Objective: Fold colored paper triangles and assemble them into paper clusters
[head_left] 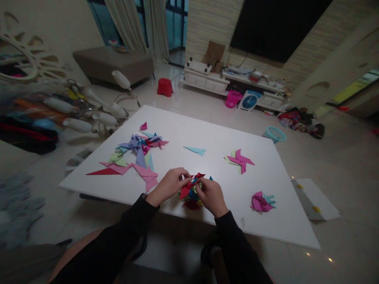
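Around the red paper (185, 190), paper heap (138, 149), light-blue piece (197, 150), magenta pinwheel (241, 160).

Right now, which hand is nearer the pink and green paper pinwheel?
Right: the right hand is left of the pinwheel and closer to the camera; the left hand is farther left.

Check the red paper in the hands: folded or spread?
Folded: the red paper between the left hand and right hand shows angled flaps and pointed tips.
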Motion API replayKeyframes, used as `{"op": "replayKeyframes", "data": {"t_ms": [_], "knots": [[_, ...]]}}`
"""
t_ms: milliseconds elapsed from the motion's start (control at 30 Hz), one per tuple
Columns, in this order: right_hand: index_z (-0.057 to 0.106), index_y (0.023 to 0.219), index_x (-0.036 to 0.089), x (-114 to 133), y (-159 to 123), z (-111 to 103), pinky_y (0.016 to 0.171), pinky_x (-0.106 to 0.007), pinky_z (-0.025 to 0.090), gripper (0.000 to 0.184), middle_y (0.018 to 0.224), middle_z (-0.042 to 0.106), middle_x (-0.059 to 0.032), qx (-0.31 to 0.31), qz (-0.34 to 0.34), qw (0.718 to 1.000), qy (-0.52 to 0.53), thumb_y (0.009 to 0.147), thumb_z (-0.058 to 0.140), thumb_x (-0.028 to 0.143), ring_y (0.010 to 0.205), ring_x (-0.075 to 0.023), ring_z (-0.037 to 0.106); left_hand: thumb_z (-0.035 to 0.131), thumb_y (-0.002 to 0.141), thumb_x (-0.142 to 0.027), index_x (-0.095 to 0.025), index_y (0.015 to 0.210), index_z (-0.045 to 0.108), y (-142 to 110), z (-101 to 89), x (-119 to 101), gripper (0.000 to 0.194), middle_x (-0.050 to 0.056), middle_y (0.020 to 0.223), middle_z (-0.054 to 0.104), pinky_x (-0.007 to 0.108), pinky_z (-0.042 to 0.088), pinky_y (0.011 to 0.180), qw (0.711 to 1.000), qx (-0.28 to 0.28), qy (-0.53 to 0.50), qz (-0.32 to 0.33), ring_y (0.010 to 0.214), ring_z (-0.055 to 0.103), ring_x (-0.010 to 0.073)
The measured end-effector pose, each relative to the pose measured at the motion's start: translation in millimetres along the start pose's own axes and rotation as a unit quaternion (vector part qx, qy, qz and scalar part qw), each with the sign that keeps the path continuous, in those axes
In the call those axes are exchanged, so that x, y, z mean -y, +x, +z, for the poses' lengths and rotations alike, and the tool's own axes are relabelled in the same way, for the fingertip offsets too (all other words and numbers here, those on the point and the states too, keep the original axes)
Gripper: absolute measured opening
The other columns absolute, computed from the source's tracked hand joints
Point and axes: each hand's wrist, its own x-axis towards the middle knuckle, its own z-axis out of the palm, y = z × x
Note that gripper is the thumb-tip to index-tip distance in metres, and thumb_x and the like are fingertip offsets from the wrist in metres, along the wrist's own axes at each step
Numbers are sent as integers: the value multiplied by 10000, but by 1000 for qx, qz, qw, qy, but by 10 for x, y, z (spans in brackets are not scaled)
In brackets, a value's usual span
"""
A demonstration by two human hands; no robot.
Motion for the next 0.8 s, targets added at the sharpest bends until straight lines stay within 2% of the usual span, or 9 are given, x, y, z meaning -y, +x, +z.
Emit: {"op": "replayKeyframes", "data": {"t_ms": [133, 300, 433, 567, 667, 800], "knots": [[686, 889, 217, -60, 15, -38, 625, -251, 332, 134, 684, 657, 4, -3, 7, 1000, -3, 931, 568, 264, 624, -152, 582, 624, 902, -307, -178, 943, 720, 31, 26, 36, 166, 44, 895, 708, 262, 443, 678, 1000, -24, -10, -9, 754, 602, 156], [702, 879, 217, -352, 23, -177, 595, -254, 320, 169, 633, 626, 18, -54, 82, 995, -8, 932, 562, 296, 567, -141, 538, 577, 928, -408, -181, 977, 708, 43, 22, 18, 267, 30, 841, 687, 265, 429, 657, 1000, -23, -9, -14, 713, 581, 155], [717, 873, 214, -797, -84, -364, 605, -263, 324, 190, 637, 628, 12, -81, 137, 987, -38, 924, 564, 314, 585, -150, 543, 556, 928, -427, -181, 937, 702, 47, -9, 1, 286, -5, 700, 612, 262, 382, 612, 1000, -15, 4, -18, 635, 530, 145], [729, 886, 194, -1381, -326, -592, 671, -290, 362, 196, 787, 677, -39, -95, 191, 971, -106, 915, 566, 298, 740, -191, 575, 534, 932, -417, -180, 899, 693, 67, -27, 23, 287, -3, 696, 581, 271, 366, 620, 1000, -17, 19, -14, 642, 519, 148], [743, 890, 192, -1741, -540, -716, 711, -327, 373, 206, 854, 665, -78, -83, 232, 951, -187, 919, 566, 292, 869, -239, 548, 515, 939, -411, -176, 896, 686, 81, -40, 47, 294, 15, 759, 605, 280, 378, 655, 999, -21, 26, -12, 683, 536, 155], [772, 901, 207, -2008, -754, -805, 711, -356, 371, 235, 924, 638, -119, -44, 267, 927, -260, 936, 553, 286, 942, -271, 496, 512, 944, -422, -179, 898, 682, 88, -60, 76, 300, 20, 785, 624, 284, 388, 670, 999, -18, 32, -17, 696, 543, 159]]}}
